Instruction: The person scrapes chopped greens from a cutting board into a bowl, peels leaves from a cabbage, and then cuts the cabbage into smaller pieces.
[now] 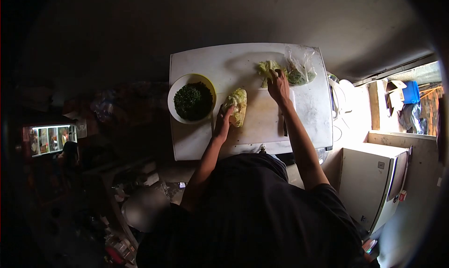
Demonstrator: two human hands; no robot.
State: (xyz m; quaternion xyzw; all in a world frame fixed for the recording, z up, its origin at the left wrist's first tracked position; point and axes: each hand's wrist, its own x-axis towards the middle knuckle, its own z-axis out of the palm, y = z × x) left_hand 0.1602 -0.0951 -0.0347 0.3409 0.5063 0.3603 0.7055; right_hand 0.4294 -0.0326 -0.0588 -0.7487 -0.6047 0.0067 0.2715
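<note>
Dark shirt (252, 212) fills the near view, both arms reaching to a white counter (308, 123). Left hand (223, 122) has its fingers wrapped on the near side of a cabbage wedge (237, 105) at the cutting board's (262, 123) left edge, just beside a bowl of chopped greens (191, 100). Right hand (278, 86) lies on loose leaves (266, 68) near the far edge; whether its fingers pinch them I cannot tell. A plastic bag (300, 66) sits beside them, and the counter's far left corner lies bare

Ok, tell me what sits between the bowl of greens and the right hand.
The cabbage wedge, gripped by the left hand, as the head view shows.
</note>
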